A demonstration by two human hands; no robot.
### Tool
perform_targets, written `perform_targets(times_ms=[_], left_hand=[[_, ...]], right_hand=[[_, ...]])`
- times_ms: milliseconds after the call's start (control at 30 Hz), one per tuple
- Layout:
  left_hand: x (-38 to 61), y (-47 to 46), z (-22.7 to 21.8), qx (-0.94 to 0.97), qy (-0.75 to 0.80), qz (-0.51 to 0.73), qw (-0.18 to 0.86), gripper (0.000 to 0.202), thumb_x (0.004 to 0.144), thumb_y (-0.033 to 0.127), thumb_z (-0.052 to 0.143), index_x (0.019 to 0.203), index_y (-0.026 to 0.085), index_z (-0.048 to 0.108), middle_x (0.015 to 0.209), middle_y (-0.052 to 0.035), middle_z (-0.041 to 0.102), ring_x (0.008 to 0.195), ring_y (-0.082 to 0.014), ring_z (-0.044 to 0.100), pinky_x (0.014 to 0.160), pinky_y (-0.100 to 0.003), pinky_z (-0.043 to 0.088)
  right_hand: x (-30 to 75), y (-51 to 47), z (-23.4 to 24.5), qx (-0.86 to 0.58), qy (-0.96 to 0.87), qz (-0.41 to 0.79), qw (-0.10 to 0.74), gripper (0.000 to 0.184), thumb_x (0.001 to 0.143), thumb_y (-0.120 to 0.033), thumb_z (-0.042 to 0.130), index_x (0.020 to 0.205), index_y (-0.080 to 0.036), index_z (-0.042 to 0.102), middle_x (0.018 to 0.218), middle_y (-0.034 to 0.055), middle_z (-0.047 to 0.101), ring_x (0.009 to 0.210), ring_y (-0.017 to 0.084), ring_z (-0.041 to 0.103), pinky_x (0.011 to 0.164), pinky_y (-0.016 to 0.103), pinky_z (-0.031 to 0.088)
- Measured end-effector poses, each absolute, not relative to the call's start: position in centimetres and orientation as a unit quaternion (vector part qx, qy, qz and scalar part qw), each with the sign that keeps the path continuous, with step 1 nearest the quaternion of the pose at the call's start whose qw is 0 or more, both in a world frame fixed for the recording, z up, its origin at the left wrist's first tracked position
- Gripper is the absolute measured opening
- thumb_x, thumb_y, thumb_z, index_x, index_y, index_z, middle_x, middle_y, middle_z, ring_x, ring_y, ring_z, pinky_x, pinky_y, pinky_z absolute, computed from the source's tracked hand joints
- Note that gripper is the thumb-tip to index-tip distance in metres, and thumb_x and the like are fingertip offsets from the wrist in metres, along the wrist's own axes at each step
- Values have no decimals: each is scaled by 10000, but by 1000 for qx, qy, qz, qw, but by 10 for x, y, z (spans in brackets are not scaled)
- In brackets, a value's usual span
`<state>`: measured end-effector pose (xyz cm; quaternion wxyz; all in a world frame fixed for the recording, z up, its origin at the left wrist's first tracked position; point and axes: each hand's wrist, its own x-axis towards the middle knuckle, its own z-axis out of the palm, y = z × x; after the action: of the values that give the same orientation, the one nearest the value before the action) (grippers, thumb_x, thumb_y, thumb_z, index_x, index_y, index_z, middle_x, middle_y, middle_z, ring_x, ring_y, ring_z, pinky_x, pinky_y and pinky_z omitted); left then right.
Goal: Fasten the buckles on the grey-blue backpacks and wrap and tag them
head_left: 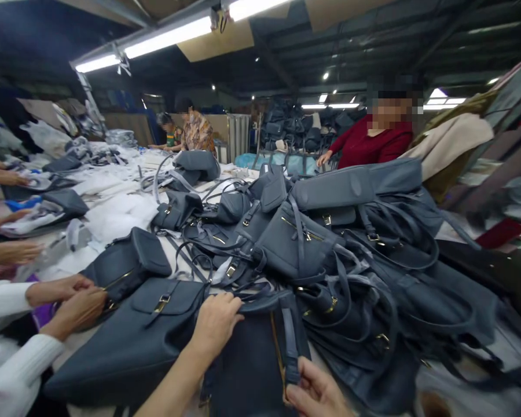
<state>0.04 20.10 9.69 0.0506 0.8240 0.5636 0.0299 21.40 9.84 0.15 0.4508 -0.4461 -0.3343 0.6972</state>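
Observation:
A dark blue-grey bag with a long brass zip stands directly before me. My left hand is closed over its top edge, fingers curled on the rim. Lower down on the right side, my right hand pinches the lower end of a strap beside the zip. Part of the thumb and fingers is cut off by the bottom edge of the view. Left of this bag lies another backpack with a buckled flap, close to my left wrist.
A heap of similar bags covers the table's middle and right. At left, a co-worker's white-sleeved hands handle another bag. White padding lies behind. A person in red stands across the table; others work farther back.

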Motion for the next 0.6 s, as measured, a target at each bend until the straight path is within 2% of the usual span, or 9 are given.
perform_targets(times_ms=[67,167,200,267,333,367,467,600], left_hand=[[0,189,107,806,588,52,46,120,882,130,544,938,185,635,1046,-82,647,1022,-256,574,862,-366,430],[13,157,111,768,614,160,85,240,908,81,400,932,180,618,1080,-103,612,1025,-245,549,879,-356,407],[21,146,108,753,611,202,135,239,924,119,381,886,186,607,1012,-88,616,971,-230,558,848,-337,408],[39,127,97,704,593,245,304,237,930,261,420,759,196,570,821,-42,603,817,-208,565,748,-315,402],[59,116,81,612,560,262,494,295,840,409,540,635,199,510,673,-3,556,717,-196,543,685,-304,383],[68,113,75,563,547,272,557,337,779,471,583,602,200,489,640,6,539,701,-191,535,677,-301,381],[86,112,66,474,528,284,644,443,671,625,563,599,197,472,619,5,543,637,-167,523,643,-296,394],[84,113,80,412,527,265,695,484,643,659,556,705,182,499,634,-1,583,560,-135,535,566,-264,399]], right_hand=[[203,89,19,-464,-346,687,438,439,595,-546,821,699,-198,573,567,-42,549,498,91,448,485,198,305],[187,79,32,-475,-352,683,428,427,605,-559,790,709,-220,552,556,-56,515,506,115,469,514,220,352],[183,77,34,-475,-358,683,424,416,604,-560,779,728,-228,561,565,-55,519,521,128,491,535,235,380],[178,74,37,-474,-377,676,420,391,596,-534,767,786,-239,595,608,-42,559,578,164,543,586,271,427],[177,72,41,-496,-423,642,404,353,602,-484,756,828,-244,630,668,-24,611,648,196,582,625,291,450],[178,71,43,-516,-452,615,389,323,611,-461,747,830,-246,645,695,-19,631,676,204,592,635,291,454],[189,66,48,-575,-516,540,335,217,663,-449,701,722,-244,656,655,-24,638,668,196,592,627,271,447],[220,51,47,-613,-501,517,325,358,763,-538,573,591,-225,609,556,-7,616,608,195,578,629,288,437]])
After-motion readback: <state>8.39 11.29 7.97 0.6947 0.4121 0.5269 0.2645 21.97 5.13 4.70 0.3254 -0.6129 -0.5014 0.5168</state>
